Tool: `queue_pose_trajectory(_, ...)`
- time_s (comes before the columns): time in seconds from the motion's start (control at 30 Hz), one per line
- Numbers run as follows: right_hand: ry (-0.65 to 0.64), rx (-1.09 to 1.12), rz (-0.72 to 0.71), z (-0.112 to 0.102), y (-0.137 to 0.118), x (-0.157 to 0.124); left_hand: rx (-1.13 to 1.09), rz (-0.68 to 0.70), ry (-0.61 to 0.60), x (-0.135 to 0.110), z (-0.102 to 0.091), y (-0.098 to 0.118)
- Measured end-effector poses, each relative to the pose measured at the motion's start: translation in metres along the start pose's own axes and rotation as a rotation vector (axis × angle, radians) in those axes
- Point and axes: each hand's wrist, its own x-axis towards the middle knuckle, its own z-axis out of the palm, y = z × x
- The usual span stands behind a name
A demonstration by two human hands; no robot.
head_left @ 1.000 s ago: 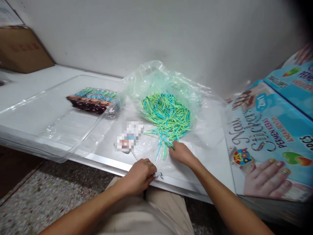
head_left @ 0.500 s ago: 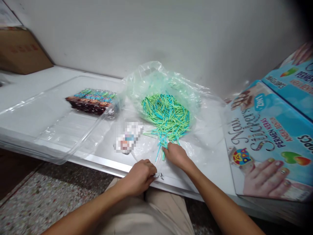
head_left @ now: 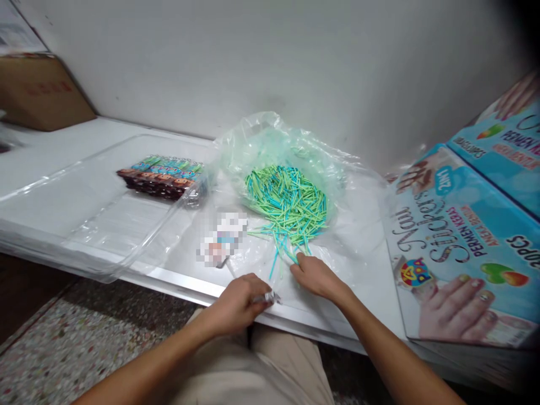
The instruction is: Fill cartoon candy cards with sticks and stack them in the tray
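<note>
My left hand (head_left: 241,299) is closed at the front edge of the table, pinching a small shiny packet (head_left: 270,296) whose kind I cannot make out. To its right, my right hand (head_left: 314,274) is closed, its fingertips on thin sticks at the near end of a pile of green and blue sticks (head_left: 291,202). The pile spills from a clear greenish plastic bag (head_left: 270,132). A printed packet (head_left: 223,239), blurred over, lies flat on the table left of the sticks.
A clear plastic tray (head_left: 122,256) on the left holds a stack of printed packets (head_left: 160,174). Blue printed boxes (head_left: 459,247) stand at the right. Behind are a cardboard box (head_left: 46,93) and the wall (head_left: 253,56). The white table (head_left: 367,281) ends just before my lap.
My right hand has shifted slightly right, away from the loose sticks at the front. My left hand has turned a little, and the shiny packet shows more between its fingers.
</note>
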Motion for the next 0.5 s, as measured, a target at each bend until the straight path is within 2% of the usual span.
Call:
queue_pose_trajectory(0.1,0.037,0.133,-0.091,-0.003,0.006,-0.011,-0.292,-0.134,0.389,0.010,-0.021,0.007)
queue_pose_trajectory(0.17,0.128,0.254,-0.202,-0.002,0.008,-0.015,-0.412,-0.193,0.623,0.026,-0.033,0.012)
queue_pose_trajectory(0.23,0.235,0.333,-0.340,0.001,0.006,-0.018,-0.467,-0.161,0.735,0.049,-0.039,0.017)
queue_pose_trajectory(0.3,0.285,0.368,-0.445,0.004,0.001,-0.020,-0.432,-0.047,0.734,0.073,-0.033,0.024)
queue_pose_trajectory(0.4,0.301,0.501,-0.533,0.009,-0.007,-0.020,-0.262,0.193,0.594,0.102,-0.013,0.038)
queue_pose_trajectory(0.47,0.378,0.651,-0.551,0.014,-0.008,-0.017,-0.214,0.283,0.537,0.112,-0.001,0.047)
queue_pose_trajectory(0.5,0.442,0.731,-0.524,0.017,-0.007,-0.016,-0.223,0.289,0.561,0.115,0.002,0.051)
